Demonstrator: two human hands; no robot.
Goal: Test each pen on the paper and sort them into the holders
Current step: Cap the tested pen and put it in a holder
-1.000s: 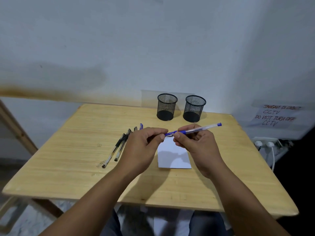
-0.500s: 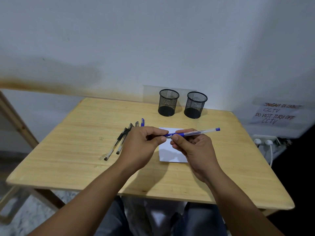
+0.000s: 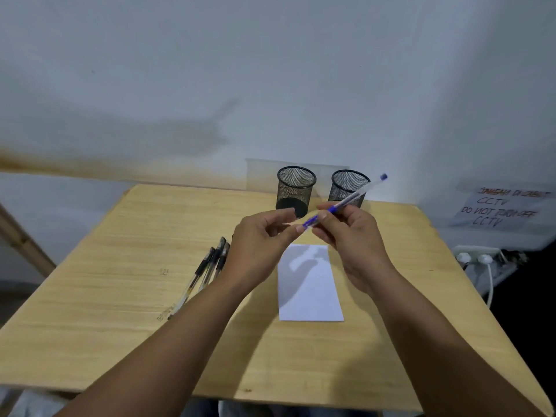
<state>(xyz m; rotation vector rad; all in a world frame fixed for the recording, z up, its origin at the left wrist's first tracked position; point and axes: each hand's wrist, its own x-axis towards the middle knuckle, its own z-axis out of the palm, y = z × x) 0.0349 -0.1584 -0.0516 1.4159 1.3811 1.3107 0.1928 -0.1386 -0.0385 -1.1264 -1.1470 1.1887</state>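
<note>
We see the right hand (image 3: 352, 236) pinching the blue pen (image 3: 346, 201) above the paper (image 3: 310, 284), while the left hand (image 3: 258, 245) pinches its lower tip. 2 mesh holders (image 3: 296, 188) stand behind; other pens (image 3: 207, 269) lie left on the table (image 3: 120, 281).
</note>
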